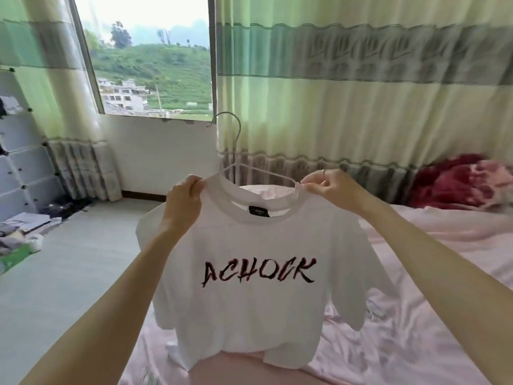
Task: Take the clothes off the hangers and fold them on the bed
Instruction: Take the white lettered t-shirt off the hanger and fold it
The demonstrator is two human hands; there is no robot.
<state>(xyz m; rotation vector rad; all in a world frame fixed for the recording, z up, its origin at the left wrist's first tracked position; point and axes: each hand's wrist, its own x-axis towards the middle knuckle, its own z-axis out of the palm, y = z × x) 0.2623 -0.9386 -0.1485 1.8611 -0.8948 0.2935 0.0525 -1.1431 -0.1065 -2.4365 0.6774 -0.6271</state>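
Both hands, left hand (185, 194) and right hand (329, 187), pinched the collar of the white printed T-shirt (255, 262) held up above the pink bed (433, 273), its wire hanger (236, 151) apparently still inside the neck, so removal looked barely begun and folding untouched.

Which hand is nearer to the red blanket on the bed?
The right hand. It pinches the white T-shirt at the collar's right end, on the side of the red blanket. The left hand pinches the collar's left end, farther from it.
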